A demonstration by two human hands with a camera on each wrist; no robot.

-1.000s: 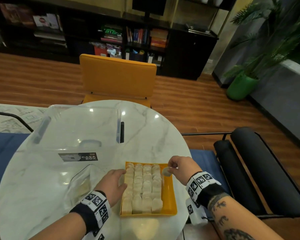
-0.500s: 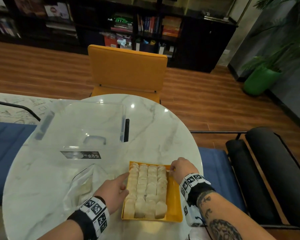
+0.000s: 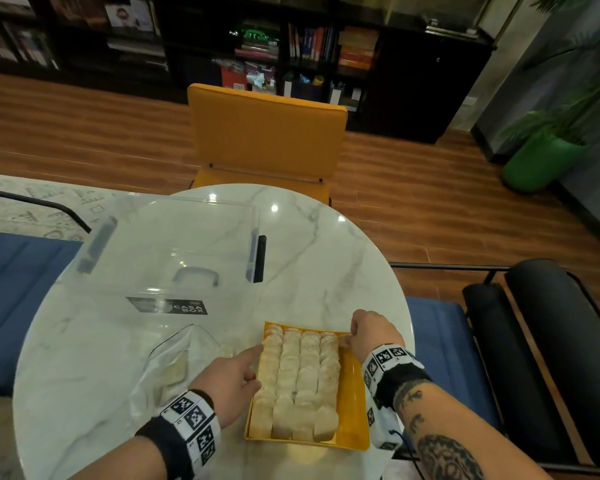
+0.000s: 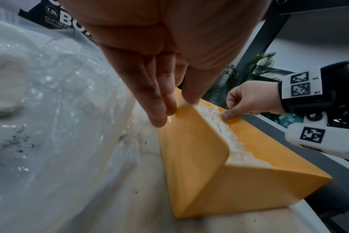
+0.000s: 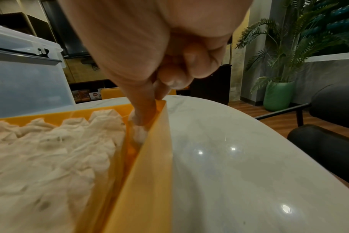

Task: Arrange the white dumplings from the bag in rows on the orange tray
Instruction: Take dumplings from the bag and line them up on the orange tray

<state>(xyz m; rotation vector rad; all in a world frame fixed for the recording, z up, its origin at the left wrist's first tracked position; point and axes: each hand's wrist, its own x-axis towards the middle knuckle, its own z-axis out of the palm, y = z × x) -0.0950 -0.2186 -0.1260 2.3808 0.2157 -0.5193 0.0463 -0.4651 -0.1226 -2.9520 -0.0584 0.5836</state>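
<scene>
Bag at left on the tabletop looks still part-full, my left hand flat and relaxed against the orange tray wall, four rows of white dumplings down, right hand pinching one into the far-right gap, right strip still unfilled.

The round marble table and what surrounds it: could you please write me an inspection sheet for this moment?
Surface: marble table, glossy, with lamp reflections.
Job's things: orange tray holds four rows of white dumplings, with a bare strip along its right side; clear bag lies left of it.
Clutter: clear storage box, Casa Box label.
Hands: left hand has straight fingers against the tray's left wall; right hand pinches a dumpling in the tray's far right corner.
Cables: thin black cable by the right wrist.
Surroundings: orange chair, bookshelves, green-potted plant.
</scene>
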